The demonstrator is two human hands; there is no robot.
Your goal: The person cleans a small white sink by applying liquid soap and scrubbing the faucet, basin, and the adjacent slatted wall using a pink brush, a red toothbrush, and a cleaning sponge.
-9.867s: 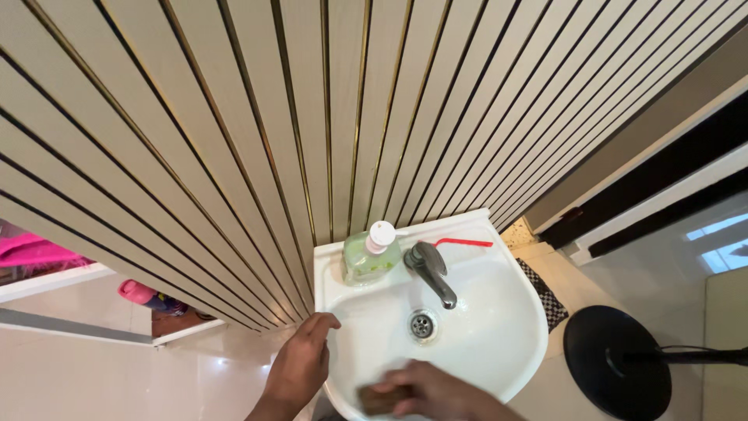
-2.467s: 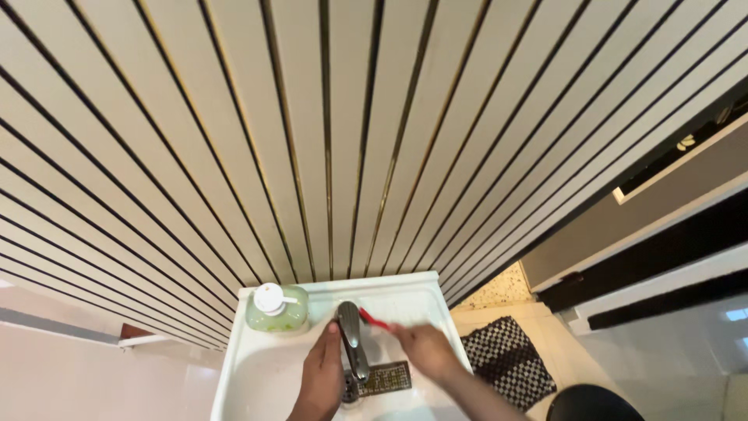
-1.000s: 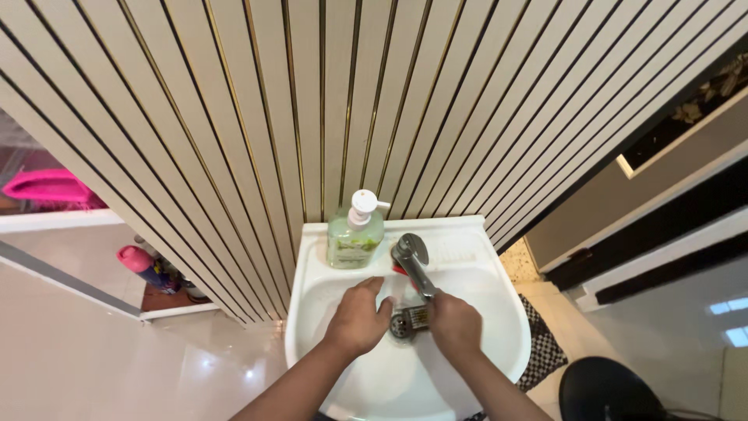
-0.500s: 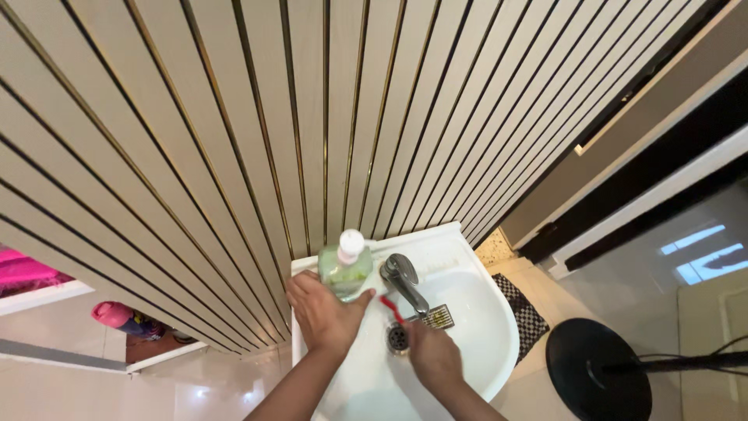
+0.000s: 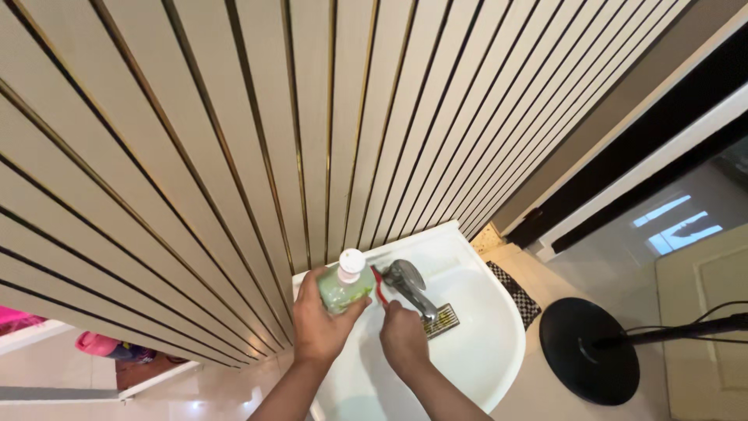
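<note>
Currently left hand (image 5: 318,323) grip encloses the soap bottle (image 5: 344,285), right hand (image 5: 403,337) grip pinches a red brush (image 5: 379,286) beside it; wet fingers risk dropping the bottle into the sink (image 5: 487,351)

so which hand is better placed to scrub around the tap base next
Right, probably. The right hand holds the red toothbrush with its head beside the tap. The left hand is wrapped around the green soap bottle.

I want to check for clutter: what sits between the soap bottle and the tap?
In the head view, only the red toothbrush held by the right hand lies between the soap bottle, gripped by the left hand, and the tap.
</note>
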